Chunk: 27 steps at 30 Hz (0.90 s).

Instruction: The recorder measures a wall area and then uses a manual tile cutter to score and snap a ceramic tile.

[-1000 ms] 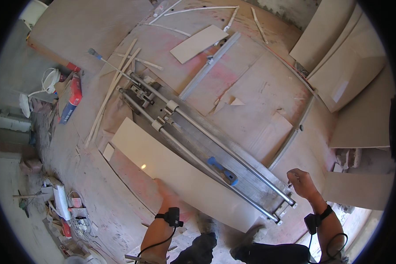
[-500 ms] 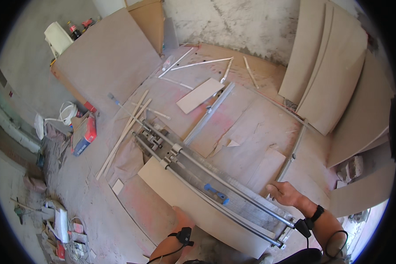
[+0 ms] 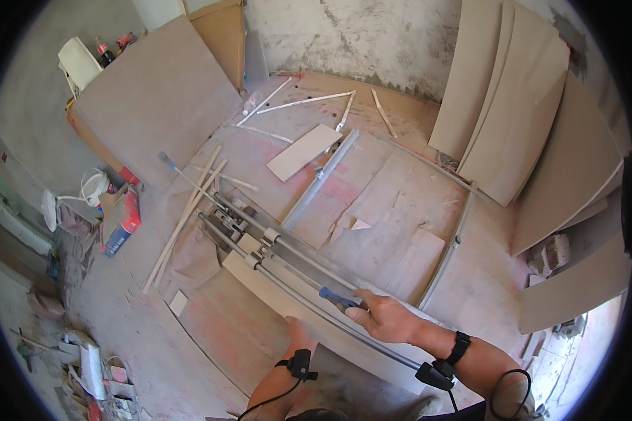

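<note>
My right hand (image 3: 385, 317) closes around the end of a blue handle (image 3: 336, 297), thumb and forefinger on it. That handle belongs to a rail-type tile cutter, whose twin metal rails (image 3: 309, 303) run from the centre toward the lower right. A long beige tile (image 3: 265, 286) lies under the rails, its near edge jutting out toward me. Against that near edge is my left hand (image 3: 298, 338); its fingers are mostly hidden, so I cannot tell how it grips.
A cut beige tile (image 3: 304, 153) lies beyond the cutter beside a metal bar (image 3: 321, 179). Thin strips (image 3: 189, 214) lie left of it. Large panels (image 3: 516, 105) lean at the right, another panel (image 3: 154, 91) at the back left. A red and blue box (image 3: 121, 221) sits on the left.
My right hand has moved left from beyond the rails onto the blue handle. My left hand stays by the tile's near edge. The whole view has shifted slightly.
</note>
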Available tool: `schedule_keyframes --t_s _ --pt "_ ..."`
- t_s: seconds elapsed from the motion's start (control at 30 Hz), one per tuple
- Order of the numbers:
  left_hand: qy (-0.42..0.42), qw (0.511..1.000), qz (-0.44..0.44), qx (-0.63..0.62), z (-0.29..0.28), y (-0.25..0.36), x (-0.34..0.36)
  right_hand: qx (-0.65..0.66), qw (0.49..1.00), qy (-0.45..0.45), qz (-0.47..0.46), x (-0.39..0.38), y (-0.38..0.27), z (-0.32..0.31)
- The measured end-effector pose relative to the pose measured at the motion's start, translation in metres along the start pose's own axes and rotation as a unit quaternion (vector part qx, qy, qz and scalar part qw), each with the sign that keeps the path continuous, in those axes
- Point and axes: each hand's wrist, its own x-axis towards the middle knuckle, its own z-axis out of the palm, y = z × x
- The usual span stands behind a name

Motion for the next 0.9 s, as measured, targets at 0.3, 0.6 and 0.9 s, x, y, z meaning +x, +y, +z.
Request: schedule_keyframes --t_s 0.3,0.6,0.9 --pt "0.042 0.983 -0.070 0.165 0.018 0.037 -0.037 -0.152 0.981 -0.120 -0.008 -0.005 0.039 -0.031" --pt "-0.063 0.910 0.195 0.359 -0.020 -0.007 -0.024 -0.202 0.966 -0.142 0.073 -0.012 0.186 -0.072" --pt "0.025 0.991 -0.059 0.116 0.059 0.034 -0.078 -0.214 0.935 -0.160 0.231 -0.090 0.313 -0.053"
